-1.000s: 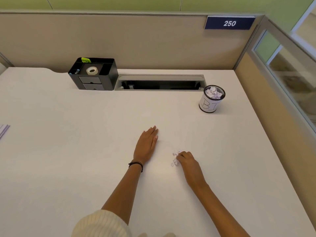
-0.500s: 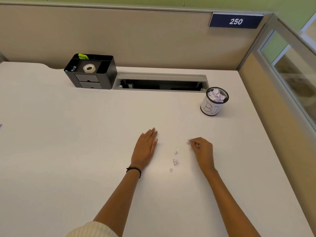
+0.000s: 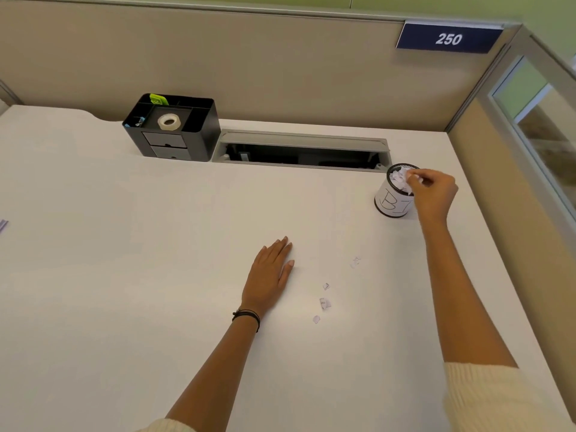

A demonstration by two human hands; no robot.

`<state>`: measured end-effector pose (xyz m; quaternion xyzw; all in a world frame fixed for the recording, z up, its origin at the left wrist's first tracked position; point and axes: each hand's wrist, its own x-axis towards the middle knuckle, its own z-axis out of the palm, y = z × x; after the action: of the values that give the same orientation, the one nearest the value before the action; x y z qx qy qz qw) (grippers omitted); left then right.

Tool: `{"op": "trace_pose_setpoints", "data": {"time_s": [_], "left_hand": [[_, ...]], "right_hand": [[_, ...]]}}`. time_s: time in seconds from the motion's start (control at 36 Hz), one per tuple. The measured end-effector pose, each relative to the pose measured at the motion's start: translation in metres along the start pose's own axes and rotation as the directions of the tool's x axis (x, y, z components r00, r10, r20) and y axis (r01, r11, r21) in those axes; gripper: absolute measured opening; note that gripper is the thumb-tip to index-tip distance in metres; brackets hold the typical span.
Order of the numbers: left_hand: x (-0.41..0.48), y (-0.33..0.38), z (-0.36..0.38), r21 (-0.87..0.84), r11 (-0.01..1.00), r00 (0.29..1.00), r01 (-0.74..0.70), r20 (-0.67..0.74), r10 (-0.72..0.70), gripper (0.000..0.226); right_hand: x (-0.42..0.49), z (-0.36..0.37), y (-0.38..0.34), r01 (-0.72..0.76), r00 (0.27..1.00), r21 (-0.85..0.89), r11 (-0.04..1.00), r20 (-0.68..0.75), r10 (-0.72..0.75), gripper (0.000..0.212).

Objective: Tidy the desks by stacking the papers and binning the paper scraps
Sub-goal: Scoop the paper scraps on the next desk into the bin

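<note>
Right hand point(image 3: 434, 194) pinches a paper scrap point(image 3: 416, 179) over the bin point(image 3: 391, 204), upper right; drop it dead centre, it's heaped. Left hand point(image 3: 269, 275) flat on desk point(image 3: 124, 275).

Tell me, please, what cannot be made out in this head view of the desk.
All in the head view:
Bin label: letters past "BI" hidden by the right hand.
Pinched scrap: mostly covered by that hand.
Papers: cut off by the left frame edge.
Loose scraps: print too small.
Cable trough: inside lost in shadow.
</note>
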<state>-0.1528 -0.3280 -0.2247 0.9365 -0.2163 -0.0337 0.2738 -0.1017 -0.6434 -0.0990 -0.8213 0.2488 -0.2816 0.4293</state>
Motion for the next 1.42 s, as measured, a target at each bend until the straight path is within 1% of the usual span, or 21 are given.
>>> {"op": "trace_pose_setpoints", "data": {"time_s": [0.17, 0.33, 0.44, 0.5, 0.64, 0.69, 0.75, 0.89, 0.94, 1.0, 1.08, 1.14, 1.19, 1.25, 1.31, 1.42], "left_hand": [[0.000, 0.001, -0.001, 0.001, 1.000, 1.000, 0.000, -0.003, 0.000, 0.061], [0.001, 0.000, 0.000, 0.011, 1.000, 1.000, 0.003, 0.002, -0.003, 0.061], [0.001, 0.000, 0.000, 0.001, 1.000, 1.000, 0.006, -0.001, -0.006, 0.060], [0.000, 0.000, 0.000, 0.001, 1.000, 1.000, 0.006, -0.001, -0.006, 0.060], [0.000, -0.001, 0.000, -0.004, 1.000, 1.000, 0.005, -0.005, -0.005, 0.059], [0.000, -0.001, 0.000, -0.006, 1.000, 1.000, 0.005, -0.007, -0.005, 0.058], [0.000, -0.001, 0.000, -0.008, 1.000, 1.000, 0.007, -0.008, -0.007, 0.059], [0.000, -0.001, 0.000, -0.013, 1.000, 1.000, 0.005, -0.006, -0.005, 0.059], [0.000, -0.001, 0.000, -0.009, 1.000, 1.000, 0.003, -0.006, -0.003, 0.059], [0.000, -0.002, 0.000, -0.002, 1.000, 1.000, 0.000, -0.004, 0.000, 0.059], [-0.001, -0.001, 0.000, -0.004, 1.000, 1.000, 0.004, -0.006, -0.004, 0.061], [0.000, -0.001, 0.000, -0.003, 1.000, 1.000, 0.004, -0.009, -0.004, 0.061], [-0.001, -0.001, 0.000, -0.006, 1.000, 1.000, 0.006, -0.007, -0.006, 0.061], [0.000, -0.001, 0.001, -0.006, 1.000, 1.000, 0.008, -0.004, -0.008, 0.061], [0.000, -0.002, 0.001, -0.006, 1.000, 1.000, 0.011, -0.006, -0.011, 0.061], [0.000, -0.001, 0.001, -0.001, 1.000, 1.000, 0.009, 0.002, -0.009, 0.062]], "right_hand": [[0.020, 0.011, 0.007, 0.022, 0.992, -0.259, 0.966, 0.122, 0.010, 0.018], [0.031, 0.023, 0.002, 0.047, 0.961, -0.509, 0.860, 0.259, 0.101, 0.021], [0.047, 0.031, 0.006, 0.030, 0.925, -0.587, 0.809, 0.323, 0.200, 0.027], [0.054, 0.033, 0.008, 0.034, 0.902, -0.621, 0.783, 0.356, 0.243, 0.026], [0.063, 0.036, 0.012, 0.082, 0.862, -0.667, 0.740, 0.420, 0.283, 0.027], [0.064, 0.036, 0.011, 0.107, 0.856, -0.673, 0.732, 0.437, 0.276, 0.026], [0.061, 0.035, 0.009, 0.136, 0.870, -0.677, 0.723, 0.431, 0.240, 0.024], [0.048, 0.031, -0.003, 0.144, 0.937, -0.714, 0.685, 0.321, 0.137, 0.022], [0.041, 0.028, -0.007, 0.145, 0.959, -0.703, 0.696, 0.274, 0.077, 0.022], [0.030, 0.024, -0.010, 0.150, 0.978, -0.647, 0.748, 0.207, -0.017, 0.021], [0.006, 0.017, -0.014, 0.165, 0.986, -0.454, 0.876, 0.087, -0.141, 0.023], [-0.013, 0.014, -0.015, 0.219, 0.975, -0.297, 0.929, 0.032, -0.220, 0.024], [-0.033, 0.012, -0.010, 0.323, 0.945, -0.185, 0.928, 0.018, -0.326, 0.026], [-0.054, 0.014, 0.002, 0.412, 0.911, -0.137, 0.901, 0.033, -0.412, 0.030], [-0.074, 0.017, 0.018, 0.416, 0.909, -0.103, 0.904, 0.070, -0.410, 0.034], [-0.111, 0.021, 0.047, 0.299, 0.931, -0.098, 0.949, 0.248, -0.268, 0.036]]}}
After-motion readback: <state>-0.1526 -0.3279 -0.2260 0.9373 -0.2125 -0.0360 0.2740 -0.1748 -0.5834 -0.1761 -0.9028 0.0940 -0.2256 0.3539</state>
